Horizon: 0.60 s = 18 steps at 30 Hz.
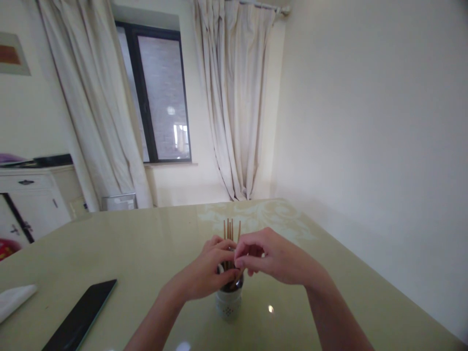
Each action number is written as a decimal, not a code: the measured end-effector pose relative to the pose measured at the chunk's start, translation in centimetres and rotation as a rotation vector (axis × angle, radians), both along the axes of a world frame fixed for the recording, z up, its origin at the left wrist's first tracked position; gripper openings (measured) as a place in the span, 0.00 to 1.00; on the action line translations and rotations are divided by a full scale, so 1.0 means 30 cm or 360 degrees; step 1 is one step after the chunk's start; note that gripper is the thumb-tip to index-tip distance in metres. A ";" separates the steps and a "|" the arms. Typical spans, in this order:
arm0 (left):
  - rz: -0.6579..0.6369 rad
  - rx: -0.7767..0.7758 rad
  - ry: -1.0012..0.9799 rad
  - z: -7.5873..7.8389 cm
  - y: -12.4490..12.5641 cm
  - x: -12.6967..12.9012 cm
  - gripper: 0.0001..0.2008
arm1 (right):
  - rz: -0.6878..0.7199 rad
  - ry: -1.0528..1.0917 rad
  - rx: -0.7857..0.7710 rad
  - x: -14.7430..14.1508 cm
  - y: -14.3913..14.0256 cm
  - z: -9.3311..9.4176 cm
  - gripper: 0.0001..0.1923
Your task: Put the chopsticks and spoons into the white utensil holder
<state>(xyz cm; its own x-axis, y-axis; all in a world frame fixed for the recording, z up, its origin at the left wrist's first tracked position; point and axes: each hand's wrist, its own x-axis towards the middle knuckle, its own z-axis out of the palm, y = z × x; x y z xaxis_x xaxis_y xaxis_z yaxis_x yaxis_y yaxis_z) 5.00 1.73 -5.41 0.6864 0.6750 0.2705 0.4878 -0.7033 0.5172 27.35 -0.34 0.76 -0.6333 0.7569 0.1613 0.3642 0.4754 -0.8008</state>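
A pale holder with a pattern of small dark dots stands upright on the table. Several thin wooden chopsticks rise from it, along with darker shiny things in its mouth that I cannot make out. My left hand curls round the chopsticks from the left, just above the rim. From the right, my right hand pinches with thumb and index finger at a chopstick on that side. The fingers partly cover the holder's contents.
A black flat device like a phone or tablet lies on the glossy greenish table at the left. Beyond it is a white item. A white wall runs along the right, with a white cabinet at far left.
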 end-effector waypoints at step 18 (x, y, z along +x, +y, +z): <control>0.0110 -0.0076 -0.0369 0.018 0.036 -0.073 0.08 | -0.0737 0.0252 0.0672 -0.010 0.092 -0.023 0.07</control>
<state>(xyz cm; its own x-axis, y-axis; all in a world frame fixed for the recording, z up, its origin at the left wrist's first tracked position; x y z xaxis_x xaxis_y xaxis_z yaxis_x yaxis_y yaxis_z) 2.82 2.81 -4.89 0.5614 0.7340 0.3823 0.3983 -0.6446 0.6526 27.06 2.44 0.08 -0.2007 0.7970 0.5696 0.4998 0.5834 -0.6402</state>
